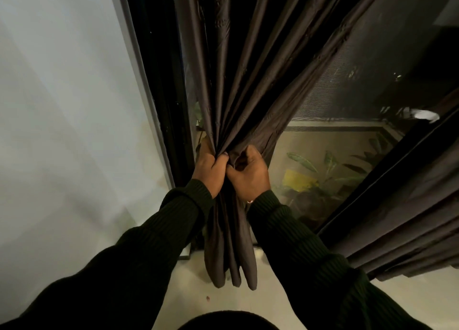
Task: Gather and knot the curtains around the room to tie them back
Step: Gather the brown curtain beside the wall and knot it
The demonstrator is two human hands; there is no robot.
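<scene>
Fingers of left hand [211,166] and right hand [248,173] curl tight around bunched curtain [238,86]; slick pleats may slip free before knotting.

Dim indoor light, soft overall; edges bend, perhaps from lens distortion.

Both hands, left hand [210,168] and right hand [249,175], around bunched brown curtain [238,86].

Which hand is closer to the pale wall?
Left. The left hand grips the curtain on the side toward the wall; the right hand grips it beside the left, farther from the wall.
</scene>
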